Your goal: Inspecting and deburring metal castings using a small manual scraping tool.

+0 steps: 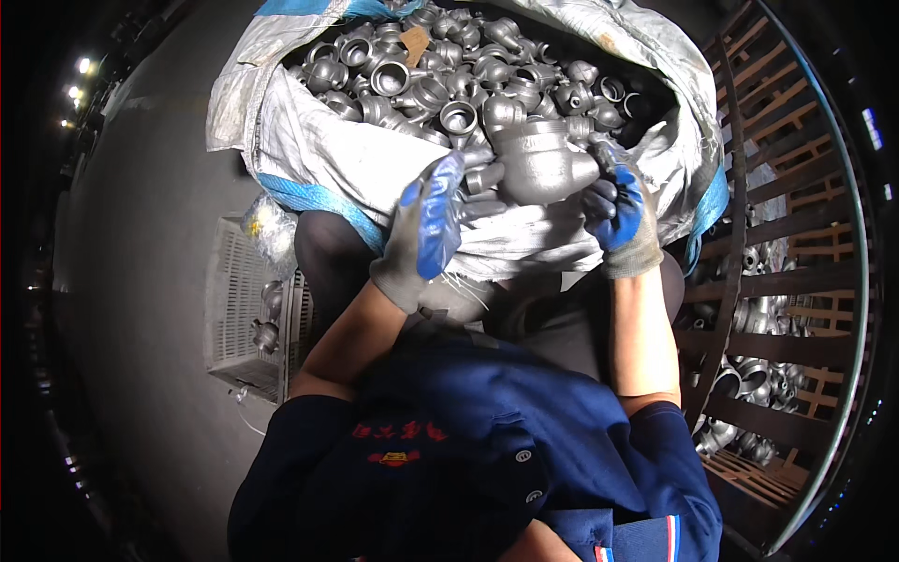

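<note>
A large grey metal pipe fitting (536, 157) is held up over the open mouth of a big white woven sack (309, 140). My right hand (620, 214), in a grey glove with blue palm coating, grips the fitting's right end. My left hand (423, 229), gloved the same way, is at the fitting's left side with its fingers against a smaller spout of the piece. The sack is filled with several similar grey metal fittings (440, 80).
A white plastic crate (245, 314) with a few fittings lies on the floor at the left. A wooden slatted crate (782, 234) holding more metal fittings stands at the right. The grey concrete floor (140, 281) spreads to the left.
</note>
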A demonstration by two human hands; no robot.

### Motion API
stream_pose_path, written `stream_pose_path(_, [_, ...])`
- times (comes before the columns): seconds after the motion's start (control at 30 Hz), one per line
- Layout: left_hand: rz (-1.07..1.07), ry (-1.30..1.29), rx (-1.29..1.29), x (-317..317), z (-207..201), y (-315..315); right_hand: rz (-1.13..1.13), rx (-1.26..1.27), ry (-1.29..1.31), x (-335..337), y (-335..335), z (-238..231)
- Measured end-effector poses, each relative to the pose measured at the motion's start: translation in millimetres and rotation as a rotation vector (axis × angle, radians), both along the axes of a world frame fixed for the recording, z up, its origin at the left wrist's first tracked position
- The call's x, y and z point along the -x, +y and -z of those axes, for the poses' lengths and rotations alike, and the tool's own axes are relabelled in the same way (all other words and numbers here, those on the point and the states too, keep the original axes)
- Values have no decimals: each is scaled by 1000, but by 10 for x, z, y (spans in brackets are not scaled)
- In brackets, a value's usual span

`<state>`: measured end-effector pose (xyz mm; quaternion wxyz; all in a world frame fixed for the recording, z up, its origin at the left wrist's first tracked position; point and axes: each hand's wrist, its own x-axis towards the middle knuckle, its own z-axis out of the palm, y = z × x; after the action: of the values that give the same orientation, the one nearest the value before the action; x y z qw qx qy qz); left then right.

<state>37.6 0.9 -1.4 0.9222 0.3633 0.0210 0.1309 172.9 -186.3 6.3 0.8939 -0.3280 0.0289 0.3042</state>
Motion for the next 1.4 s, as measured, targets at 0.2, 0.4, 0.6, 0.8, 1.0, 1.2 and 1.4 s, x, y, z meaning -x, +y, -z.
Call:
stream_pose_path(0.2, [-92, -31, -147, 2, 3, 126, -66, 129, -127, 64, 72, 78])
stream_pose_path(0.4, [-161, 125, -278, -7, -38, 172, -15, 619, -573, 125, 122, 147])
stream_pose_path(0.6, [-198, 171, -295, -10, -20, 202, -80, 702, -497, 140, 131, 131])
stream_pose_path(0.8, [-204, 250, -350, -44, 15, 221, 12, 604, -362, 208, 198, 14])
stream_pose_path(1.0, [-225, 281, -416, -46, 58, 249, 54, 650, -755, 290, 205, -1])
stream_pose_path(1.2, [-253, 411, -325, -92, 122, 260, -110, 548, -403, 303, 220, -46])
stream_pose_path(1.4, [-244, 401, -350, -91, 200, 294, -191, 702, -484, 294, 203, -119])
